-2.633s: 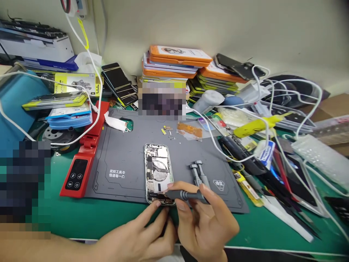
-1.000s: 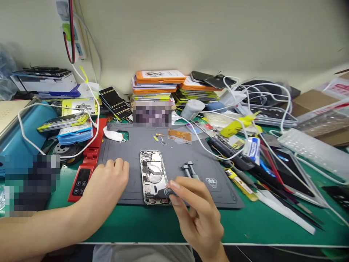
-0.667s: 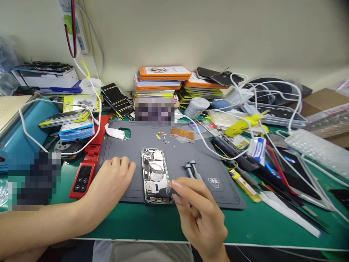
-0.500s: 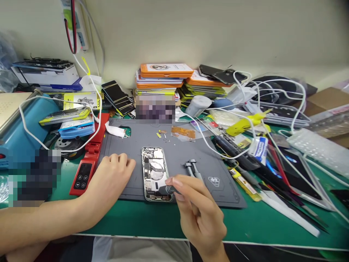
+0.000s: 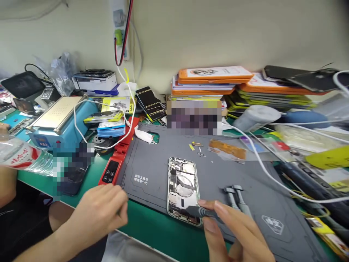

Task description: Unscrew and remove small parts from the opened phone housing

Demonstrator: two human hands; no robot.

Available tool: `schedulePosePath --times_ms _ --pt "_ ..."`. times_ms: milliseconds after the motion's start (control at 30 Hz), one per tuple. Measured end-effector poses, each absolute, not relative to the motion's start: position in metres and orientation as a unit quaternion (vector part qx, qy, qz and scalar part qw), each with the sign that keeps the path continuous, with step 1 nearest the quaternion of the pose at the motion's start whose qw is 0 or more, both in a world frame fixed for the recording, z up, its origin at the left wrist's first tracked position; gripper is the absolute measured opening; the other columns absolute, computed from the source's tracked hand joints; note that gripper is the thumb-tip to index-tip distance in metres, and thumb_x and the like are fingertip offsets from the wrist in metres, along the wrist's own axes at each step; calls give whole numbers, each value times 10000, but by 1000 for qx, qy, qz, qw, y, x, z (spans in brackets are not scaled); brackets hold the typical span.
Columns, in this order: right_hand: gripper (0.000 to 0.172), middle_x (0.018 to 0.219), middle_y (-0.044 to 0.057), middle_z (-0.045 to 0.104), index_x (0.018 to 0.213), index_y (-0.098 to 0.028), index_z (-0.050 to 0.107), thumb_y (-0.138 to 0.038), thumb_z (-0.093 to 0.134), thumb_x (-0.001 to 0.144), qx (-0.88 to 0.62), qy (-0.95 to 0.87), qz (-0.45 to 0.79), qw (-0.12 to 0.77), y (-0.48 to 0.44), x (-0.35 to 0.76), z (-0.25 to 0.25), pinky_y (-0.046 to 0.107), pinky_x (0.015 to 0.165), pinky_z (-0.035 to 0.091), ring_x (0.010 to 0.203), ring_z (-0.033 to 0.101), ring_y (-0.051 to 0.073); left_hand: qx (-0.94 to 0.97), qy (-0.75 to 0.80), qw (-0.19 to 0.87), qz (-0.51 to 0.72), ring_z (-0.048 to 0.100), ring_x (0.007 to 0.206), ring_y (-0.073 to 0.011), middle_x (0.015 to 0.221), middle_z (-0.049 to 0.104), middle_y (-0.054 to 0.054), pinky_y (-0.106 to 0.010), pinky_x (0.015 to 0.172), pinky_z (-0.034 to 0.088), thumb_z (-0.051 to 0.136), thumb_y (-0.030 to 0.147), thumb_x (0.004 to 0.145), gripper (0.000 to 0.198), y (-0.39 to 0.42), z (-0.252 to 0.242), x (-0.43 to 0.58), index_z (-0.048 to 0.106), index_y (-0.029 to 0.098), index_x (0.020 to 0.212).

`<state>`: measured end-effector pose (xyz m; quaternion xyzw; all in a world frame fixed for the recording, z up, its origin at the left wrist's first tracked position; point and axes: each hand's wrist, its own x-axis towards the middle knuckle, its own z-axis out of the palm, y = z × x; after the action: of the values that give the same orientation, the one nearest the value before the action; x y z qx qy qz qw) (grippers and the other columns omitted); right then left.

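Observation:
An opened phone housing [image 5: 182,191] lies face up on the grey work mat [image 5: 152,160], its inner parts and a round coil area exposed. My right hand [image 5: 237,229] pinches a dark grey screwdriver [image 5: 203,211] between thumb and fingers. The tool's dark tip reaches over the phone's lower end; whether it touches a screw is hidden. My left hand [image 5: 102,207] is curled into a fist near the mat's front left edge, apart from the phone, with nothing visible in it. Two more grey screwdrivers [image 5: 237,198] rest on the mat right of the phone.
A red device with buttons [image 5: 110,171] borders the mat's left side. Small metal parts [image 5: 200,150] and an orange strip [image 5: 227,150] lie behind the phone. A white cable [image 5: 261,163] crosses the right side. Another person's arm [image 5: 7,185] and a plastic bottle [image 5: 24,154] are far left.
The view has swung left and closer, bringing the bottle and other person into sight. My left hand has drawn back off the mat toward the front edge. The screwdriver stays over the phone's lower end.

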<state>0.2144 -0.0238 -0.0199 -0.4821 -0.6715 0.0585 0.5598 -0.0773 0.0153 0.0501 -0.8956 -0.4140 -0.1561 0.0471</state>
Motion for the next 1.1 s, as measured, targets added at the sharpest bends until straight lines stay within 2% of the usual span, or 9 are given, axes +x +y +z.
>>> schedulePosePath --times_ms 100,200,400,533,667,767,900,1033,1100 --pt "563 1132 91 839 1512 -346 651 -105 712 1007 -518 -647 77 554 -23 211 -16 434 780 716 951 838 312 -820 -523 80 -217 694 809 -153 901 716 12 -292 788 525 526 128 1090 181 0 37 -122 636 230 989" --pt "506 1120 87 846 1466 -342 683 -113 703 1015 -536 -630 67 558 -23 208 -12 416 750 718 931 842 307 -741 -610 125 -252 701 916 -210 986 707 -22 -353 867 544 584 177 1102 121 -16 27 -158 626 246 1012" --pt "605 1164 102 844 1528 -333 630 -75 720 989 -507 -643 75 569 -21 210 -11 459 821 738 991 845 319 -688 -670 123 -249 703 1071 -299 1156 705 -57 -506 1022 536 586 285 1135 119 -26 25 -170 698 256 1164" --pt "657 1176 103 832 1558 -301 584 -40 725 971 -461 -686 75 558 -13 211 -12 412 863 737 1068 835 286 -707 -619 91 -331 705 979 -228 1100 717 -21 -422 975 559 667 181 1089 127 -24 22 -137 723 285 1136" --pt "600 1099 75 783 1558 -275 550 -2 583 1024 -413 -655 114 622 -11 207 -11 416 888 724 1023 805 216 -776 -506 -80 -369 720 847 -169 929 754 3 -293 753 570 554 68 1092 245 -22 18 -67 684 275 1074" --pt "479 915 21 672 1498 -268 584 -65 464 1081 -367 -614 170 678 -15 206 -7 370 744 695 817 719 174 -802 -397 -203 -398 647 701 -152 805 716 8 -273 649 512 508 155 1125 183 -15 21 -10 637 248 1034" --pt "357 794 -28 594 1441 -251 636 -218 590 1088 -428 -619 243 612 -21 211 1 238 577 568 623 581 128 -755 -391 -351 -394 595 701 -146 780 653 -5 -264 653 463 482 311 1168 302 -1 26 30 585 221 899" --pt "70 692 -49 640 1079 -266 774 -233 728 1038 -424 -649 252 579 -18 215 8 198 466 461 518 553 106 -709 -389 -481 -339 585 752 -141 840 652 -8 -246 692 448 473 449 1183 391 4 26 33 613 210 907" --pt "51 671 -43 660 1030 -259 796 -259 746 1036 -428 -644 240 587 -17 215 10 204 445 446 500 563 109 -700 -380 -508 -328 589 783 -142 869 664 -12 -244 724 447 470 476 1184 409 4 24 30 622 207 916"
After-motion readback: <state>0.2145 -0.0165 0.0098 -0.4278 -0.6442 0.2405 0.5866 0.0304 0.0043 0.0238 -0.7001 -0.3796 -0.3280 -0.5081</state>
